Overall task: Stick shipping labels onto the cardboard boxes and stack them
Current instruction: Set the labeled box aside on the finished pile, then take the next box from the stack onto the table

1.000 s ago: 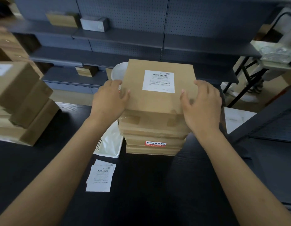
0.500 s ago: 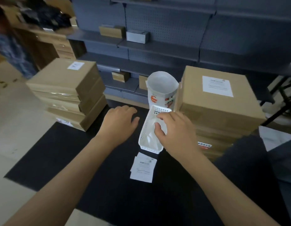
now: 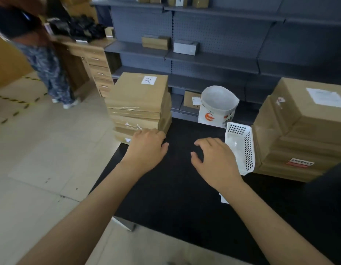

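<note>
A stack of flat cardboard boxes [image 3: 139, 104] stands at the far left of the black table [image 3: 181, 197]; its top box bears a small white slip. My left hand [image 3: 146, 150] hovers by the lowest box of that stack, fingers loosely curled, holding nothing. My right hand [image 3: 215, 159] floats over the table's middle, fingers spread and relaxed, empty. On the right a second stack of boxes [image 3: 303, 131] carries a white shipping label [image 3: 326, 97] on its top box. A corner of loose labels [image 3: 223, 199] peeks out beside my right forearm.
A white perforated basket [image 3: 240, 148] leans against the right stack. A white paper bag [image 3: 217, 106] stands at the table's back edge. Grey shelving [image 3: 213, 60] with small boxes runs behind. A person [image 3: 49, 73] stands at the far left near wooden drawers [image 3: 99, 71].
My view has swung left. Both hands left the right stack's top box; the right hand passed over the basket, and both now sit toward the left stack.
</note>
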A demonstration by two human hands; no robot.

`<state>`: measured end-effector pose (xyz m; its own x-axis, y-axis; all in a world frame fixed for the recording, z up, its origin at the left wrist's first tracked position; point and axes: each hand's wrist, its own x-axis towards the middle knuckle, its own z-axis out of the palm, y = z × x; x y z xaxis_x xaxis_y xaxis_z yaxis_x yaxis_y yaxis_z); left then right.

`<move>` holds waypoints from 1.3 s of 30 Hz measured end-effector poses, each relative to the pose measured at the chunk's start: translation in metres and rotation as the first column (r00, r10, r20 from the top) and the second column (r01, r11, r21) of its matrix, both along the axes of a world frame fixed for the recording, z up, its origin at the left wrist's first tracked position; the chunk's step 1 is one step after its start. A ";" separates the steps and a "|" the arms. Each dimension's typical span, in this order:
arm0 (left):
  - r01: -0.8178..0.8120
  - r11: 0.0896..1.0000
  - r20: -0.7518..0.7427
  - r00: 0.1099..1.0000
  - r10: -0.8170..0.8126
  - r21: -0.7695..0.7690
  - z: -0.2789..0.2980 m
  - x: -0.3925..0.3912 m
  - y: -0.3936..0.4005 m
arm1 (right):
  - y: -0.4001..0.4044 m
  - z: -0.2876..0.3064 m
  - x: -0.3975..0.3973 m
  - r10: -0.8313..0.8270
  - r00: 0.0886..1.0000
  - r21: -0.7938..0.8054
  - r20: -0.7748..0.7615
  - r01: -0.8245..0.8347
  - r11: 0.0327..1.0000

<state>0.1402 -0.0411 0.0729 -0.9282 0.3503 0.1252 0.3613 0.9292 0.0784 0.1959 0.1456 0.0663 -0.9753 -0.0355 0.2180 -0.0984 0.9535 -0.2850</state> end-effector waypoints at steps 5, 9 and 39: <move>-0.020 0.999 0.011 1.000 0.021 -0.042 -0.004 -0.003 -0.022 | -0.026 -0.005 -0.008 0.038 0.998 0.036 0.048 -0.039 0.999; -0.011 0.999 0.026 1.000 0.012 -0.048 -0.011 -0.010 -0.050 | -0.051 -0.008 -0.021 0.043 0.997 0.043 0.066 -0.046 0.998; -0.261 0.860 0.097 0.965 0.243 0.439 -0.034 -0.276 -0.172 | -0.134 -0.026 -0.254 -0.366 0.924 -0.244 0.115 0.383 0.891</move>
<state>-0.1356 -0.2131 0.0384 -0.9843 0.0195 0.1754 0.1084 0.8513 0.5134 -0.0577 0.0112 0.0402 -0.9173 0.3837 0.1065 0.2780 0.8085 -0.5187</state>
